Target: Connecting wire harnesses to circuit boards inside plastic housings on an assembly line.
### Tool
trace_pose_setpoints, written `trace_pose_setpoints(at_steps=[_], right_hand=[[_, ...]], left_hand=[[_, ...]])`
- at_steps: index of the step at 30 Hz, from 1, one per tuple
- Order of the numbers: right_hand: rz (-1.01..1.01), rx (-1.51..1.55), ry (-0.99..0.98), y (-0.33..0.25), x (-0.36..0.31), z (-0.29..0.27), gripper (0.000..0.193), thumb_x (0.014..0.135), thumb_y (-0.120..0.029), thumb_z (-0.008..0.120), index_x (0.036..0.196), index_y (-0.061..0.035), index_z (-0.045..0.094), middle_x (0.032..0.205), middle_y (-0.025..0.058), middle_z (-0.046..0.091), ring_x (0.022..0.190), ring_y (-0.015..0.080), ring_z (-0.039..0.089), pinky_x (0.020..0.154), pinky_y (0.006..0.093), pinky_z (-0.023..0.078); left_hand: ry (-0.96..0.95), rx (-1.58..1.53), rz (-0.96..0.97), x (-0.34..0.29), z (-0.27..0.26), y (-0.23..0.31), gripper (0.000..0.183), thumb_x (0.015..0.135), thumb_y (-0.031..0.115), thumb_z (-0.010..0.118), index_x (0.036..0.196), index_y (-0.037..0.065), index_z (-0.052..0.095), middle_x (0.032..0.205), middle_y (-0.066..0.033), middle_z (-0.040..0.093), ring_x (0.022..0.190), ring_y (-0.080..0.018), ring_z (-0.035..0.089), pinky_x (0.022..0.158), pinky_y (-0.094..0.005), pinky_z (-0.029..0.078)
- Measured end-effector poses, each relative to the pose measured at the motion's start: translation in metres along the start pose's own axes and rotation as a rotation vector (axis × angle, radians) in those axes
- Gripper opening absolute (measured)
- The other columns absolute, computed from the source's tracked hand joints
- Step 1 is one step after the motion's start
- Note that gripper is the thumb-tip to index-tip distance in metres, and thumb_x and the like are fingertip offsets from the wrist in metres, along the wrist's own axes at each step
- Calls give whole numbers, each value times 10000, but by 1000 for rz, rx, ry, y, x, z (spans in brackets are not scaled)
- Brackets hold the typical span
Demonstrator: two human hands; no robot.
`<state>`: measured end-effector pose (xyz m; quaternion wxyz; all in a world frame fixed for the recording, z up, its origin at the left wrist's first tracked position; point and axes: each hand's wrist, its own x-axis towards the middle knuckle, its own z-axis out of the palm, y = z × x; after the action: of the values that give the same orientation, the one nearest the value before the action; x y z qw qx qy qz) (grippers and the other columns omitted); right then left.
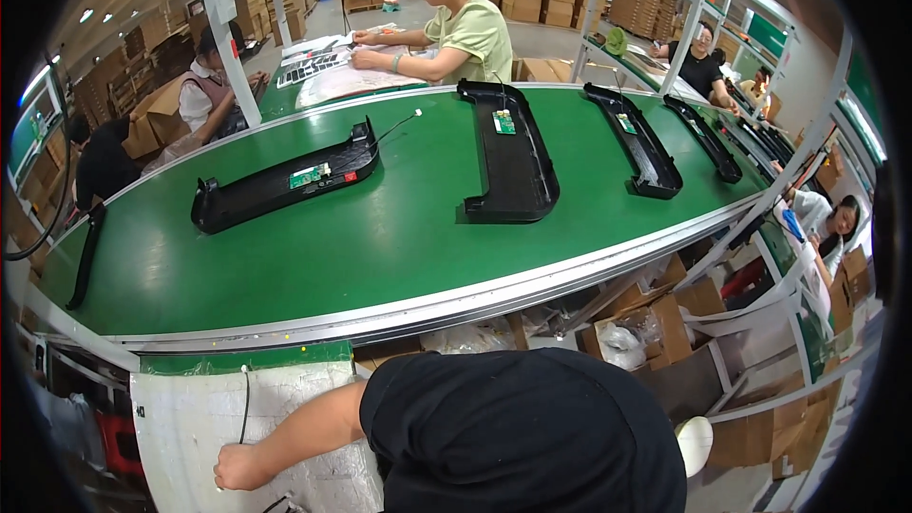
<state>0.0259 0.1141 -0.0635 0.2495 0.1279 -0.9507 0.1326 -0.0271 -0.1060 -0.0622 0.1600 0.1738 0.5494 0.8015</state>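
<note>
At the lower left, my right hand (242, 468) is closed in a fist over a work surface (180, 408) covered in whitish, shiny wrap. A thin black cable (247, 408) comes out of the fist and runs away from me to a small white connector at its far end. My forearm comes out of a black short sleeve, which fills the bottom middle. My left hand is out of view. Another dark cable end (277, 503) shows at the bottom edge, mostly cut off.
Beyond lies a green conveyor belt (399, 256) with a metal edge. On it are several black plastic housings (508, 157), some with green circuit boards (309, 175). A narrow black part (87, 256) lies at far left. Co-workers sit around. Cartons (670, 328) stand below the belt.
</note>
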Motion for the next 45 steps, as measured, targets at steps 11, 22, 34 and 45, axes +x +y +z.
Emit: trace_pose_setpoints(at_steps=[11, 22, 34, 45], right_hand=[[90, 8, -30, -2, -3, -6, 132, 662, -117, 554, 765, -45, 594, 725, 107, 626, 697, 268, 621, 612, 376, 478], [122, 194, 29, 5, 6, -14, 82, 687, -76, 538, 754, -38, 564, 704, 128, 607, 660, 296, 613, 592, 388, 483], [91, 274, -51, 16, 7, -12, 134, 776, -111, 507, 887, -39, 521, 754, 131, 594, 687, 341, 595, 598, 441, 462], [128, -350, -102, 96, 68, -49, 100, 704, -135, 542, 641, -61, 566, 576, 109, 581, 517, 279, 583, 472, 410, 465]], left_hand=[[48, 45, 78, -2, 36, 15, 264, 781, 274, 547, 916, 51, 586, 907, -136, 576, 884, -269, 550, 773, -368, 458], [192, -323, -291, 39, 25, 16, 119, 801, 171, 551, 812, 60, 511, 697, -5, 516, 625, -113, 502, 603, -226, 451], [233, -362, -297, 42, 23, 9, 134, 785, 128, 572, 882, 48, 528, 736, -22, 550, 661, -121, 538, 634, -235, 482], [294, -517, -343, 39, 33, 25, 186, 780, 101, 565, 937, 13, 520, 728, -55, 547, 669, -161, 552, 646, -281, 495]])
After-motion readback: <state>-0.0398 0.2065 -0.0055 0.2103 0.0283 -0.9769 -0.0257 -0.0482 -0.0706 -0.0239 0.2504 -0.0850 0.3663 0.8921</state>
